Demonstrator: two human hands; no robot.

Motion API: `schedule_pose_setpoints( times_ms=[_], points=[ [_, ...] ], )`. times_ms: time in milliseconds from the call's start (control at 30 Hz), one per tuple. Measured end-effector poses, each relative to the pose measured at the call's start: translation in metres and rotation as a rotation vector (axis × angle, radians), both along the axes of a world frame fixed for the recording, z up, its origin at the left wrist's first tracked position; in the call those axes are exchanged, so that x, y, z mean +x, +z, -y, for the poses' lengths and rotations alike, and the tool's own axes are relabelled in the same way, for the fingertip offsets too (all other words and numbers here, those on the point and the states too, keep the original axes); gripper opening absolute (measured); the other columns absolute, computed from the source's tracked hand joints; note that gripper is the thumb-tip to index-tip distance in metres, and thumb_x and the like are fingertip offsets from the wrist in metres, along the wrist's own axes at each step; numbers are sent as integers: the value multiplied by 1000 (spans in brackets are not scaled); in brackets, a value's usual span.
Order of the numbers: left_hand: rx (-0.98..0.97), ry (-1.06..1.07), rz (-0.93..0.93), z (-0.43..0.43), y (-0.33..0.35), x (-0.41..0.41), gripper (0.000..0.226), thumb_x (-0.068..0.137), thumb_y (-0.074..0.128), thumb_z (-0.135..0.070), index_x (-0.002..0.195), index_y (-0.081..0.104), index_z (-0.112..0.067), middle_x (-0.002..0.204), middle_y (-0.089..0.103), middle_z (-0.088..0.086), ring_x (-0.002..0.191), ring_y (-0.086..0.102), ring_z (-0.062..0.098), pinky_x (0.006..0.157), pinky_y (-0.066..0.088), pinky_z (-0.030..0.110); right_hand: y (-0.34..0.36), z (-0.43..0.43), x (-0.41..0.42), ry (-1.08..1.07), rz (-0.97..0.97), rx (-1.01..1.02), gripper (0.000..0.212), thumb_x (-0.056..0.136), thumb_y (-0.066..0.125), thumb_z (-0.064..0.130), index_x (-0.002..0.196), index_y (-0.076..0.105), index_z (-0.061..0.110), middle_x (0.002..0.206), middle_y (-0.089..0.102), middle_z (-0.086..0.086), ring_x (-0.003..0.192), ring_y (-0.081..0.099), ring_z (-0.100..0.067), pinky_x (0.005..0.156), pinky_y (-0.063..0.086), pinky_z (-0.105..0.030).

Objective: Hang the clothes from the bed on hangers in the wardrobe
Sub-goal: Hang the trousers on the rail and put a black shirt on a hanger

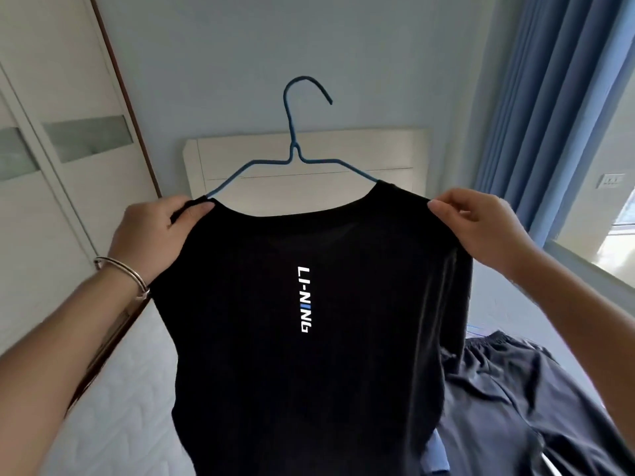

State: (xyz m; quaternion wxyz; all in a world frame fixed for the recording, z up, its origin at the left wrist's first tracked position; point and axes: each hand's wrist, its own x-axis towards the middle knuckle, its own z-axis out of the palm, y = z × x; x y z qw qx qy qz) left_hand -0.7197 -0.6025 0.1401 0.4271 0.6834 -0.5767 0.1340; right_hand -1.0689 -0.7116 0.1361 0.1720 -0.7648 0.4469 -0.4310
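Here both arms reach up: the left hand (151, 231) and right hand (481, 225) pinch the shoulders of a black printed T-shirt (309, 321), stretched between them on a thin blue wire hanger (293, 146).

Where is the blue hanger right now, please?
In the head view the blue hanger sits centre frame, its arms tucked into the black T-shirt, held up between the left hand and right hand.

A thin silver-coloured bangle (121, 273) circles the wrist of the left hand (147, 231). It looks like two stacked rings, though possibly one doubled. Both forearms are bare.
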Motion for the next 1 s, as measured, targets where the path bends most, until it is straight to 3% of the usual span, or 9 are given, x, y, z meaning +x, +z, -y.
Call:
schedule_pose_setpoints(
  times_ms=[167,267,433,533,633,700,800,867,1000],
  points=[
    [-40,-56,-20,-34,11,-14,19,77,56,-50,59,56,-47,58,61,-29,58,53,-19,52,34,-6,-3,-26,-11,-66,47,-188,10,89,55,32,81,61,33,64,63,23,63,61,-23,57,43,-9],
    [-26,-81,-38,-45,19,-21,15,71,53,-58,58,52,-65,63,53,-50,59,50,-27,55,32,-10,-8,-28,-14,-68,77,-218,9,89,57,29,80,60,32,61,57,40,60,59,1,52,38,2],
    [-46,-82,-46,-18,26,-14,13,68,49,-68,63,57,-58,64,57,-42,58,51,-21,52,33,-6,-4,-1,-10,-63,142,-217,9,89,57,34,85,64,30,62,59,35,60,55,7,60,39,0],
    [35,-71,-46,19,9,-2,34,70,56,-58,77,70,-27,51,58,-12,58,53,-17,53,34,-3,-13,23,-7,-87,99,-193,8,88,57,35,85,64,32,61,58,35,60,56,3,61,38,2],
    [183,-30,-31,67,-25,10,38,75,62,-47,72,66,-10,59,59,7,61,59,9,54,35,1,-38,58,-3,-118,10,-116,11,89,57,34,87,67,30,62,58,24,62,56,-7,62,36,3],
    [306,-27,-71,103,-58,18,39,78,63,-44,72,66,-5,67,63,18,65,57,26,51,34,12,-66,90,2,-120,-86,-37,16,90,53,36,90,68,28,70,58,14,65,53,-13,67,39,-15],
    [527,-62,-112,161,-126,32,33,83,61,-37,77,67,-5,77,66,19,70,57,28,57,35,24,-133,145,14,-120,-243,120,18,94,49,27,96,65,21,83,63,2,78,56,-19,71,32,-23],
    [680,-84,-107,200,-183,41,28,85,60,-31,77,67,-5,78,67,17,79,61,28,63,38,27,-194,183,22,-108,-355,249,17,94,48,24,97,64,19,91,69,-7,91,62,-30,74,40,-30],
    [955,-9,-133,258,-305,44,41,90,53,-32,52,42,-23,60,48,0,81,57,25,59,31,26,-316,234,32,-100,-509,520,12,95,46,28,91,57,26,85,67,-6,101,60,-31,81,45,-36]
  ],
)
